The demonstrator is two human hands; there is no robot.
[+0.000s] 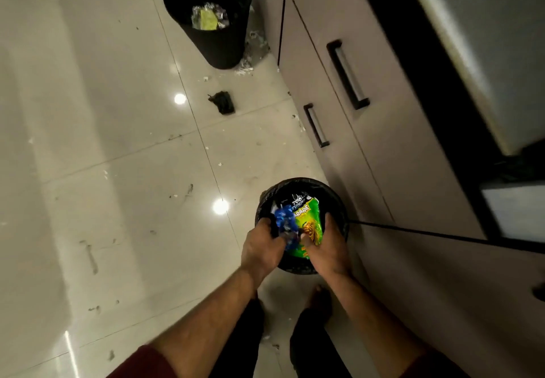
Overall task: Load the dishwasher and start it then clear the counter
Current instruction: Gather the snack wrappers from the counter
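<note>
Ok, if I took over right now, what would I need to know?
Left hand: grips the blue wrapper over the near bin.
Right hand: holds the green snack bag, partly inside that bin.
A far bin with foil and yellow scraps stands by the cabinets. A dark scrap and crumbs lie on the floor.
Done: some trash has reached the bins.
Left: let go of both wrappers into the near bin. The dishwasher is not in view and the counter barely is, so check both.
</note>
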